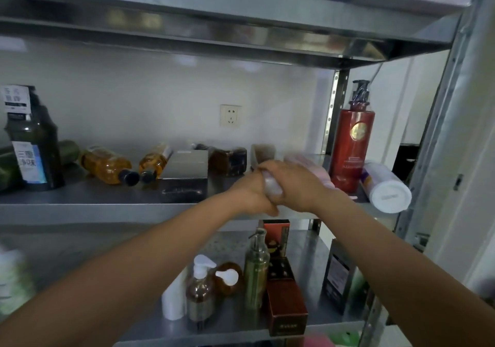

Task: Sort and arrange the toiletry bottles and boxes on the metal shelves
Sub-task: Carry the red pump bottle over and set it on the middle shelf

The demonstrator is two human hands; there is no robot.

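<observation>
gripping pale bottle (271,186), apparently both hands (253,195) (297,185)

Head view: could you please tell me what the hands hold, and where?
Left hand and right hand grip a blurred pale bottle around its body.

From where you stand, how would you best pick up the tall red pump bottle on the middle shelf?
Likely round the red pump bottle at its straight body, from the front: it stands upright, its thin black pump offers poor hold, and a white-capped bottle lies close on its right.
</observation>
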